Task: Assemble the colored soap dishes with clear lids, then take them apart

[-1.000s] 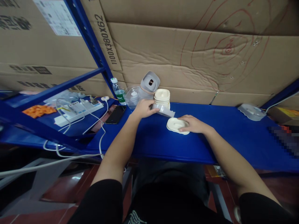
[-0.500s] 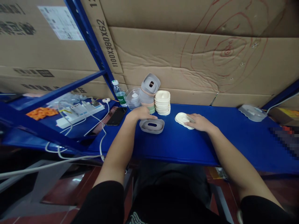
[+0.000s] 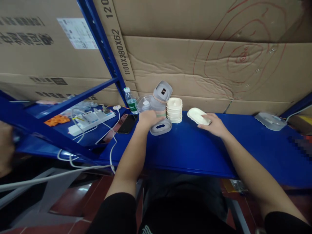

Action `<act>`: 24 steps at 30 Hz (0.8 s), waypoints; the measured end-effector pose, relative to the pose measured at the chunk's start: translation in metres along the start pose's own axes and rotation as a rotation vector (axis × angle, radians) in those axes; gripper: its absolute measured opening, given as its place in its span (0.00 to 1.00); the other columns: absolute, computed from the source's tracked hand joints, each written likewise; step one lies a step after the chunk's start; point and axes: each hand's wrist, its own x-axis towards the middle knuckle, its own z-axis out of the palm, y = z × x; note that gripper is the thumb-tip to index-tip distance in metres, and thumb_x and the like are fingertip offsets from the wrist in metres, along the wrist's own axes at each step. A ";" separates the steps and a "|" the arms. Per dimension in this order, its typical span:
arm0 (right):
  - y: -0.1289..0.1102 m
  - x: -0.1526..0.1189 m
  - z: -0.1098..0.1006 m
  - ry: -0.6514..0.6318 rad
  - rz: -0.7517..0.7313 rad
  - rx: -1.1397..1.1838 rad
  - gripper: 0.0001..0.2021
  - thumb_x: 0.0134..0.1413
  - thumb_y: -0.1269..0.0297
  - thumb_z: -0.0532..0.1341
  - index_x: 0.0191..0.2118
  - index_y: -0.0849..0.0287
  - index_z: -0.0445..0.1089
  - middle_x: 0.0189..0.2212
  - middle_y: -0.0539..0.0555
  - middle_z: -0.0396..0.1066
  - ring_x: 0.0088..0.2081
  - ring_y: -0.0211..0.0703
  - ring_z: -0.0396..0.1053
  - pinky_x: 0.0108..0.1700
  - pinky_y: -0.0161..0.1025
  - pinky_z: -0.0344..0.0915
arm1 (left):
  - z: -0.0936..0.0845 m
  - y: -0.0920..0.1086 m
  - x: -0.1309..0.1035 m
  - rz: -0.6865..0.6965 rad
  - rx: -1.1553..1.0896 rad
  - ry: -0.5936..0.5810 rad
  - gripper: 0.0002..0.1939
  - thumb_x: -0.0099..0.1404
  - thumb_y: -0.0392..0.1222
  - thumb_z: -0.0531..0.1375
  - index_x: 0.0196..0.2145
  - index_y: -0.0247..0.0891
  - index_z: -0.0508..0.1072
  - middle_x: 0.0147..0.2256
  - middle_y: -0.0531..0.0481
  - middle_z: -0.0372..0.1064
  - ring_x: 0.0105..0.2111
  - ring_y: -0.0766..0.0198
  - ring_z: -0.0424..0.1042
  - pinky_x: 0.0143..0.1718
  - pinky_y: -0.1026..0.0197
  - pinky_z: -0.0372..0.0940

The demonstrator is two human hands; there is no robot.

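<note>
Cardboard (image 3: 165, 55) with red looping lines rose beyond the fingers of both hands, the largest thing in view. Blue tabletop (image 3: 185, 146) spread beneath them, and a blue metal frame (image 3: 103, 42) slanted up to the left of the left fingers. Farther left of those fingers lay a white power strip (image 3: 91, 123) with plugs and cables, and an orange item (image 3: 57, 120) beyond it. At the left edge, well apart from the person's fingers, another person's hand (image 3: 5, 148) was blurred. A stack of gray pieces (image 3: 158, 104), its top piece tilted, stood just beyond the left fingers. Right of them rose a cream stack (image 3: 174, 112), and a clear container (image 3: 271, 122) sat far to the right of the right fingers. The left hand (image 3: 148, 119) reached to a gray tray (image 3: 160, 131) with a dark slot, which lay just in front of its fingertips; whether they gripped it could not be told. The right hand (image 3: 214, 124) held a cream tray (image 3: 198, 114) by its right end, thumb and fingers closed narrowly on it. Clear bowls (image 3: 143, 102) and a green-labeled bottle (image 3: 131, 103) stood beyond the left fingers, and a black phone (image 3: 127, 124) lay to their left.
</note>
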 end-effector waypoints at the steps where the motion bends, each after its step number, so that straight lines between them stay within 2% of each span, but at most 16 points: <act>1: -0.009 0.006 0.000 0.085 0.015 0.025 0.35 0.45 0.40 0.75 0.57 0.55 0.79 0.59 0.66 0.71 0.61 0.69 0.70 0.67 0.68 0.63 | 0.001 0.004 -0.002 0.016 -0.005 0.039 0.43 0.65 0.77 0.53 0.47 0.31 0.82 0.47 0.25 0.80 0.51 0.33 0.79 0.48 0.45 0.72; 4: -0.039 0.031 0.002 0.220 -0.004 0.074 0.36 0.46 0.38 0.74 0.56 0.57 0.80 0.59 0.66 0.71 0.61 0.69 0.70 0.68 0.67 0.62 | 0.005 0.022 -0.005 0.108 -0.028 0.133 0.36 0.69 0.72 0.54 0.44 0.35 0.82 0.42 0.31 0.81 0.46 0.38 0.80 0.44 0.47 0.72; 7: -0.070 0.063 0.013 0.176 -0.024 0.052 0.33 0.45 0.38 0.74 0.51 0.57 0.81 0.53 0.65 0.76 0.59 0.68 0.71 0.66 0.65 0.64 | 0.013 0.041 -0.007 0.189 -0.069 0.182 0.30 0.73 0.66 0.54 0.44 0.37 0.82 0.40 0.36 0.81 0.44 0.43 0.80 0.43 0.51 0.70; 9: -0.088 0.082 0.025 0.208 0.019 0.010 0.32 0.46 0.39 0.73 0.50 0.58 0.81 0.54 0.65 0.76 0.60 0.66 0.71 0.65 0.62 0.64 | 0.019 0.049 -0.008 0.220 -0.092 0.210 0.27 0.73 0.63 0.55 0.42 0.37 0.82 0.40 0.38 0.81 0.44 0.46 0.80 0.43 0.53 0.69; 12: -0.112 0.099 0.045 0.215 0.100 -0.027 0.34 0.46 0.39 0.74 0.51 0.62 0.80 0.53 0.68 0.76 0.60 0.65 0.70 0.65 0.58 0.64 | 0.027 0.054 -0.006 0.273 -0.109 0.246 0.25 0.73 0.62 0.57 0.41 0.38 0.82 0.41 0.40 0.81 0.45 0.47 0.80 0.42 0.54 0.68; 14: -0.124 0.104 0.058 0.207 0.164 -0.035 0.36 0.47 0.35 0.72 0.51 0.62 0.80 0.54 0.69 0.76 0.61 0.67 0.69 0.65 0.59 0.63 | 0.031 0.054 -0.004 0.295 -0.111 0.256 0.26 0.73 0.63 0.56 0.40 0.38 0.83 0.42 0.39 0.81 0.45 0.47 0.80 0.41 0.54 0.68; 18: -0.136 0.110 0.080 0.213 0.299 0.002 0.40 0.52 0.28 0.65 0.55 0.62 0.78 0.62 0.71 0.70 0.66 0.73 0.64 0.67 0.66 0.59 | 0.036 0.052 -0.001 0.312 -0.126 0.270 0.28 0.73 0.64 0.56 0.40 0.37 0.83 0.41 0.38 0.81 0.44 0.47 0.80 0.42 0.54 0.68; 21: -0.135 0.113 0.092 0.218 0.243 0.132 0.42 0.58 0.29 0.60 0.62 0.64 0.73 0.70 0.73 0.61 0.74 0.70 0.53 0.72 0.66 0.52 | 0.039 0.052 -0.001 0.331 -0.151 0.279 0.26 0.72 0.63 0.58 0.41 0.37 0.84 0.41 0.38 0.81 0.44 0.47 0.80 0.43 0.53 0.69; 24: -0.131 0.113 0.098 0.254 0.147 0.260 0.44 0.60 0.27 0.55 0.66 0.60 0.67 0.74 0.70 0.54 0.78 0.63 0.43 0.74 0.64 0.46 | 0.041 0.052 -0.001 0.337 -0.176 0.265 0.26 0.71 0.62 0.59 0.42 0.36 0.84 0.41 0.37 0.81 0.43 0.46 0.80 0.43 0.52 0.69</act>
